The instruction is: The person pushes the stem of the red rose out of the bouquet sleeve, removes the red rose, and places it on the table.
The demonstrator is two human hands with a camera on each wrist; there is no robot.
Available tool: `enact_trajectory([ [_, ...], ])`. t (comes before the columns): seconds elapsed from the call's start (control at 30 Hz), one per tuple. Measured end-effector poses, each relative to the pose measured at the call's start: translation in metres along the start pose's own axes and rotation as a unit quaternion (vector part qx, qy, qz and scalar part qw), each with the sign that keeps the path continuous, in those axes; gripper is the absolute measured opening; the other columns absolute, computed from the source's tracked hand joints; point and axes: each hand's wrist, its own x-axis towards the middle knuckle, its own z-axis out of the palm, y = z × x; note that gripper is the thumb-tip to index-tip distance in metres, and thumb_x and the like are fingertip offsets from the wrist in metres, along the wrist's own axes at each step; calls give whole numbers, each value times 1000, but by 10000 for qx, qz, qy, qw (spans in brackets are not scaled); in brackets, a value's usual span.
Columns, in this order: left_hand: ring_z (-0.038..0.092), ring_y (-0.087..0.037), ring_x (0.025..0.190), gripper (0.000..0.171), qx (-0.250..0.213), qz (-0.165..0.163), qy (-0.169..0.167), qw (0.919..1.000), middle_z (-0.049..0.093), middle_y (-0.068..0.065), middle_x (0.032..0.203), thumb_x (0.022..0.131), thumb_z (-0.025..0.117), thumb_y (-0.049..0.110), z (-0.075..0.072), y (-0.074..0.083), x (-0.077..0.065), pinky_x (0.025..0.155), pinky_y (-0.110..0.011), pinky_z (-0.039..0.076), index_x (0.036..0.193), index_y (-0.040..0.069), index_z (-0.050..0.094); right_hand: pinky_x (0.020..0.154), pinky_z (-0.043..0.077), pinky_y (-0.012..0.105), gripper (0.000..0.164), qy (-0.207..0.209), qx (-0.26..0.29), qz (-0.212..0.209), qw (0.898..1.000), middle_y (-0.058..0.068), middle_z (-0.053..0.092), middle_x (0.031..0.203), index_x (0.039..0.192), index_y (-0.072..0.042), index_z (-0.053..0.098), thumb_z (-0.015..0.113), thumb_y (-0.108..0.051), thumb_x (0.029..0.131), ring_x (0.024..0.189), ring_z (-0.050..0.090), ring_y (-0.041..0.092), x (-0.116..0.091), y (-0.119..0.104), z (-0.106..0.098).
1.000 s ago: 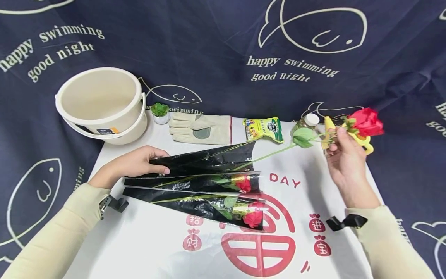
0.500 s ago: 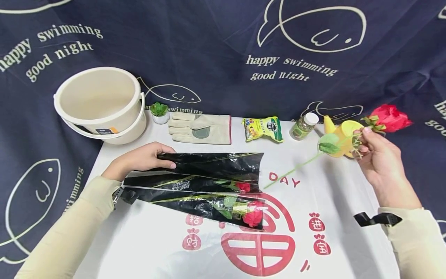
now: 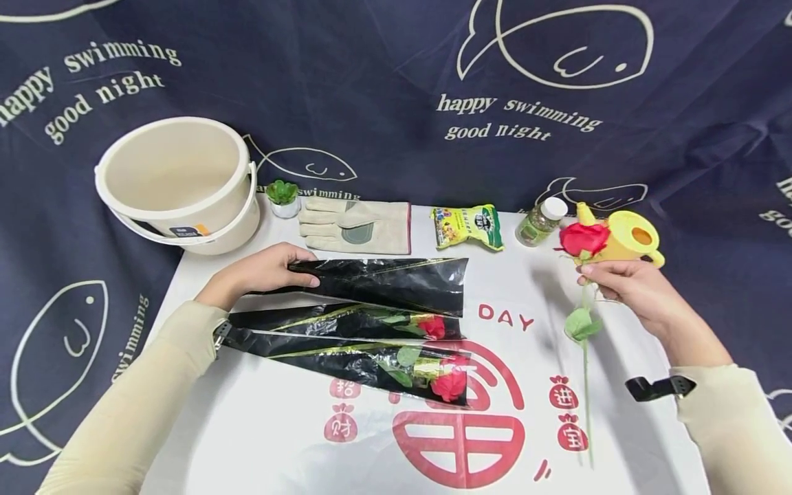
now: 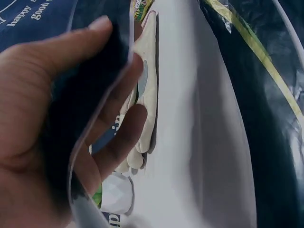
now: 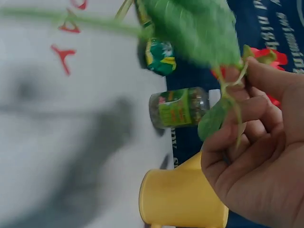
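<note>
My right hand (image 3: 625,282) pinches an artificial red rose (image 3: 584,240) by its stem just under the bloom. The stem hangs down toward the front of the table, with green leaves (image 3: 581,324) partway along. In the right wrist view, thumb and fingers meet below the petals beside a large leaf (image 5: 192,28). My left hand (image 3: 272,268) pinches the narrow end of a black flower sleeve (image 3: 396,282), in which no bloom shows. Below it on the table lie two more black sleeves, each with a red rose inside: one rose (image 3: 433,326) and another rose (image 3: 450,379).
Along the back stand a cream bucket (image 3: 179,227), a small potted succulent (image 3: 283,199), a work glove (image 3: 359,227), a yellow snack packet (image 3: 467,227), a lidded jar (image 3: 540,223) and a yellow watering can (image 3: 634,237). A blue printed cloth (image 3: 383,82) hangs behind the table.
The rose has come out of the top sleeve to the right and turned from slanting to hanging, bloom up. My left hand has shifted slightly right with the sleeve.
</note>
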Motion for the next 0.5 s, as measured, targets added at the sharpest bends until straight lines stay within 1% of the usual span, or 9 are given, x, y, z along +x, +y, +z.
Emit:
enact_trajectory([
  [0.07, 59, -13, 81, 15, 30, -42, 91, 9999, 66, 5, 90, 85, 71, 27, -1, -2, 4, 76, -30, 46, 98, 20, 69, 63, 46, 23, 32, 62, -931, -26, 9956, -1, 68, 84, 104, -4, 70, 65, -31, 89, 71, 54, 11, 3, 2, 5],
  [0.1, 59, -13, 83, 18, 41, -69, 144, 9999, 67, 5, 93, 85, 71, 28, -1, -3, 5, 78, -30, 46, 100, 19, 69, 64, 47, 24, 33, 74, -1189, -43, 9929, 1, 69, 86, 104, -4, 70, 66, -33, 88, 74, 55, 12, 4, 3, 8],
  [0.13, 60, -13, 87, 21, 40, -111, 193, 9997, 67, 5, 96, 84, 71, 28, -2, -3, 7, 81, -31, 45, 103, 18, 69, 65, 47, 25, 35, 64, -1360, -94, 9906, 2, 69, 88, 106, -3, 70, 66, -33, 88, 77, 56, 14, 5, 4, 10],
  [0.2, 59, -12, 91, 26, 47, -228, 244, 9994, 67, 5, 100, 84, 71, 28, -3, -5, 9, 84, -32, 44, 108, 17, 68, 62, 46, 27, 35, 16, -1538, -163, 9880, 5, 68, 86, 106, -2, 70, 66, -32, 88, 75, 54, 16, 6, 7, 15],
  [0.33, 58, -14, 97, 30, 128, -488, 198, 9985, 65, 2, 106, 85, 71, 26, -4, -9, 11, 88, -36, 42, 111, 13, 67, 60, 45, 28, 34, -111, -1891, -261, 9815, 5, 69, 84, 104, -1, 70, 66, -31, 89, 73, 53, 15, 8, 14, 21],
  [0.4, 57, -18, 100, 31, 411, -565, 160, 9974, 64, -2, 109, 85, 70, 24, -3, -13, 12, 90, -39, 41, 113, 10, 65, 58, 44, 27, 33, -145, -2357, -448, 9707, 6, 69, 81, 101, -1, 70, 66, -31, 89, 69, 54, 13, 10, 17, 23],
  [0.5, 55, -25, 107, 38, 1130, -704, 130, 9910, 62, -7, 114, 86, 70, 24, -1, -17, 15, 94, -42, 38, 118, 6, 61, 55, 43, 27, 29, -133, -2991, -725, 9514, 5, 69, 77, 95, -2, 72, 66, -30, 88, 64, 54, 15, 14, 23, 23],
])
